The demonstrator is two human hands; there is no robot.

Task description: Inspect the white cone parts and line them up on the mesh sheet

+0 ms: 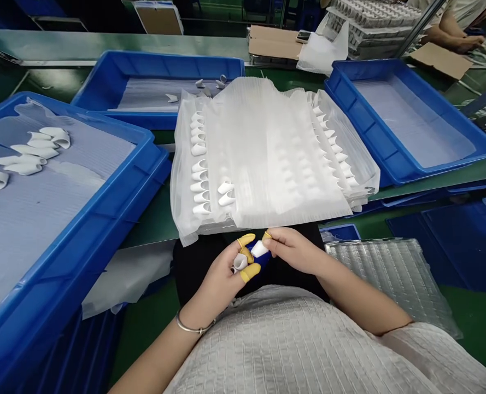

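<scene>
Low in front of my body, my left hand [230,268], with yellow finger covers, is closed around a hollow white part [240,262]. Another white part [259,249] lies between the two hands, over something dark blue. My right hand [287,247] pinches this second part at its right end; one fingertip has a yellow cover. Just beyond the hands, a stack of trays [201,209] holds rows of similar white parts, largely covered by a translucent white sheet [251,148].
A blue bin [115,191] at left holds loose white parts. Behind it, another blue bin [144,117] has a few small pieces. A sheet-lined blue bin [374,142] stands at right. Clear ribbed trays [390,279] lie lower right. Another person's hands [468,42] show at upper right.
</scene>
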